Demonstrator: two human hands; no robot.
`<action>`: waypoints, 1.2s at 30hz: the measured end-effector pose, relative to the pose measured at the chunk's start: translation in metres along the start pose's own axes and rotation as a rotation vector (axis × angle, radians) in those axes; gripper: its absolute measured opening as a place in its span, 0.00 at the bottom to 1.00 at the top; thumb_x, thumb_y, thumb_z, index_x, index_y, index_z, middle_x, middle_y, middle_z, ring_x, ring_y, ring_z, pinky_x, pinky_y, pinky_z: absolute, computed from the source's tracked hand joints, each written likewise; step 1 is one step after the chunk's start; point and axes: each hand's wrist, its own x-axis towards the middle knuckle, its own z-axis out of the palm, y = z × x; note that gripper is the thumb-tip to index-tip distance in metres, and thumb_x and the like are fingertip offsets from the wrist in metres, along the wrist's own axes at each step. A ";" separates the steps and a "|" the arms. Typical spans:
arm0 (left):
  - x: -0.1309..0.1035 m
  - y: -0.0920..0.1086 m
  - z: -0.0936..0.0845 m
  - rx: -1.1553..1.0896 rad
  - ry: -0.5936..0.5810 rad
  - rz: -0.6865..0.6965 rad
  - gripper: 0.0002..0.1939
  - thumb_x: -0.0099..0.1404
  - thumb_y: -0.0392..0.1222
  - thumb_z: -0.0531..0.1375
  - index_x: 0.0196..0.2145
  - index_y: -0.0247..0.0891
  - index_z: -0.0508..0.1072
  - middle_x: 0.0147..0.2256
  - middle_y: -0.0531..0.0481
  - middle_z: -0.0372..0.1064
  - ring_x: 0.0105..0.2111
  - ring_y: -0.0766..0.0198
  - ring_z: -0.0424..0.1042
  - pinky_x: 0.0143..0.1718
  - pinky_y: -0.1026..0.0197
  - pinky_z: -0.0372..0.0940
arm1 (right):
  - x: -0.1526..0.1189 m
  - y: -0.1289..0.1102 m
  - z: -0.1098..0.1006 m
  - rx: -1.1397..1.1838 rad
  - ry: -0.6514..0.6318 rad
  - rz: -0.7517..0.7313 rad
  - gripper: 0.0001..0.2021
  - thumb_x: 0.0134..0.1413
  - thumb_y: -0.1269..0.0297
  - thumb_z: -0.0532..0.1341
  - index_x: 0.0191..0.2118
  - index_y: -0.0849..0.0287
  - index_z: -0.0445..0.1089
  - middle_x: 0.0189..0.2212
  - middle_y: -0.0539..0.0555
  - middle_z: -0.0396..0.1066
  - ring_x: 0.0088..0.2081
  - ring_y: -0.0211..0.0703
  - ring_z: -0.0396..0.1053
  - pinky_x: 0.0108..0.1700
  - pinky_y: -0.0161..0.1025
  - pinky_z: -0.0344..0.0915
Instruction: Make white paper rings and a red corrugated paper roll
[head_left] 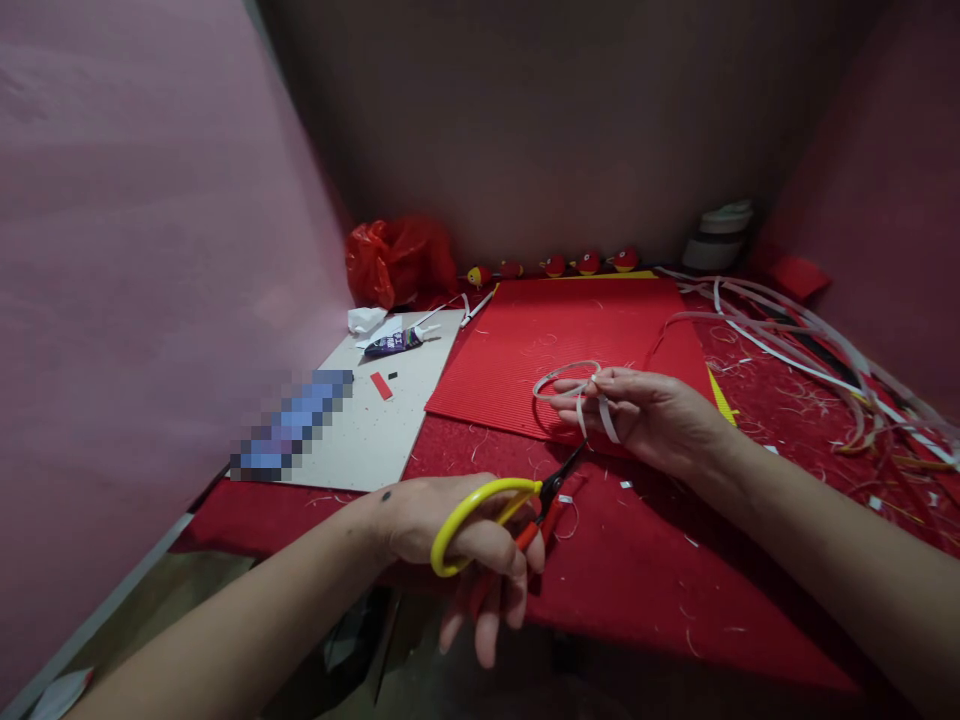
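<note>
My left hand [472,550], over the table's front edge, holds scissors [551,488] with one yellow and one orange-red handle. Their dark blades point up and to the right, the tips just below the strip. Pinched between the thumb and fingers of my right hand [645,415] is a thin white strip [566,370] bent into a loop, with short ends hanging beneath the fingers. That hand is raised above the front right part of a red corrugated sheet [525,350]. Whether the blades touch the hanging ends I cannot tell.
On a grey board [360,440] at left lie a glue tube [394,343] and a small red piece [382,386]. Several red bird-like figures [589,262] line the back near a red plastic bag [405,260]. Long strips [795,330] tangle at right; scraps litter the red cloth [637,580].
</note>
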 end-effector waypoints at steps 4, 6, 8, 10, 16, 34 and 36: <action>0.001 -0.004 0.001 0.007 -0.010 -0.029 0.10 0.56 0.36 0.53 0.37 0.33 0.64 0.29 0.46 0.72 0.19 0.64 0.71 0.19 0.64 0.68 | 0.000 -0.002 -0.001 -0.050 -0.004 -0.022 0.08 0.47 0.73 0.56 0.27 0.65 0.72 0.36 0.62 0.73 0.36 0.45 0.72 0.47 0.43 0.65; -0.003 -0.005 0.004 0.050 0.000 -0.069 0.08 0.56 0.37 0.54 0.35 0.34 0.64 0.27 0.47 0.71 0.18 0.65 0.71 0.17 0.66 0.66 | 0.000 -0.004 -0.002 -0.058 0.010 -0.045 0.07 0.47 0.72 0.56 0.25 0.63 0.71 0.34 0.61 0.73 0.35 0.44 0.72 0.46 0.41 0.66; -0.013 -0.003 0.010 0.140 0.025 -0.101 0.08 0.56 0.39 0.55 0.34 0.34 0.64 0.24 0.49 0.69 0.17 0.66 0.69 0.13 0.69 0.62 | -0.001 -0.007 -0.003 -0.059 0.030 -0.070 0.08 0.48 0.72 0.56 0.24 0.62 0.71 0.33 0.60 0.74 0.34 0.42 0.71 0.44 0.39 0.66; -0.026 0.002 0.014 0.280 0.114 -0.091 0.08 0.56 0.41 0.56 0.34 0.35 0.64 0.23 0.51 0.68 0.17 0.68 0.68 0.13 0.72 0.58 | -0.002 -0.009 -0.003 -0.079 0.029 -0.091 0.08 0.49 0.71 0.55 0.25 0.62 0.71 0.34 0.59 0.74 0.33 0.41 0.71 0.43 0.38 0.66; -0.040 0.034 -0.014 1.106 0.996 0.004 0.13 0.58 0.49 0.52 0.27 0.36 0.64 0.23 0.50 0.64 0.23 0.65 0.66 0.21 0.67 0.57 | -0.004 -0.009 0.002 -0.209 -0.076 -0.143 0.08 0.48 0.72 0.56 0.27 0.63 0.72 0.32 0.58 0.73 0.30 0.39 0.69 0.40 0.38 0.65; 0.031 0.079 -0.041 1.518 0.833 0.553 0.11 0.62 0.34 0.50 0.37 0.34 0.71 0.30 0.49 0.70 0.29 0.69 0.65 0.32 0.67 0.57 | -0.014 -0.011 0.004 -0.224 -0.231 -0.027 0.04 0.46 0.70 0.57 0.24 0.61 0.68 0.25 0.54 0.70 0.25 0.39 0.67 0.31 0.38 0.62; 0.029 0.076 -0.054 1.540 0.978 0.527 0.11 0.62 0.33 0.50 0.36 0.33 0.71 0.30 0.48 0.70 0.28 0.69 0.65 0.31 0.67 0.56 | -0.012 -0.012 0.002 -0.233 -0.216 -0.041 0.04 0.45 0.70 0.58 0.24 0.62 0.67 0.25 0.54 0.71 0.25 0.39 0.67 0.32 0.39 0.62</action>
